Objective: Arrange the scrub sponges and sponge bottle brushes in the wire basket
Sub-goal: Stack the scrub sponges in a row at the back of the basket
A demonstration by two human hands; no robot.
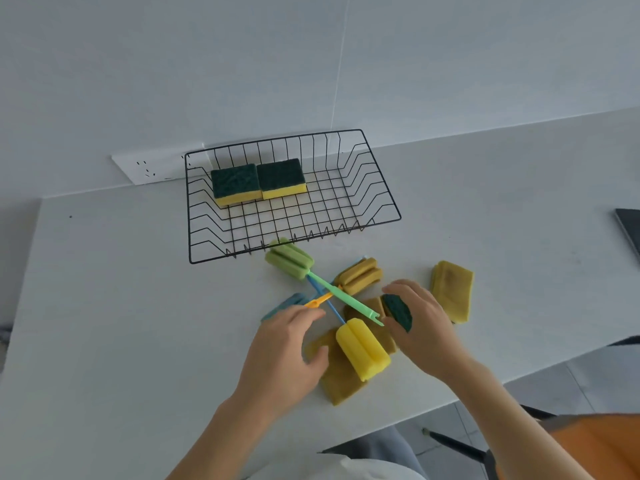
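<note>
A black wire basket [377,188] stands at the back of the white table, holding two green-topped yellow scrub sponges [235,183] [282,178] side by side at its far left. In front lie crossed sponge bottle brushes: a green one [289,259], an olive one [360,275], a yellow one [363,349] and a blue one [284,304]. My right hand [420,320] is closed on a green-faced scrub sponge [398,311]. My left hand [291,348] hovers with fingers apart by the orange handle [320,300], over a yellow sponge [341,382].
Another yellow scrub sponge [452,291] lies to the right of the pile. A white socket strip [149,169] sits on the wall behind the basket's left corner. A dark flat object [630,230] lies at the table's right edge. Chair legs [457,445] show below the front edge.
</note>
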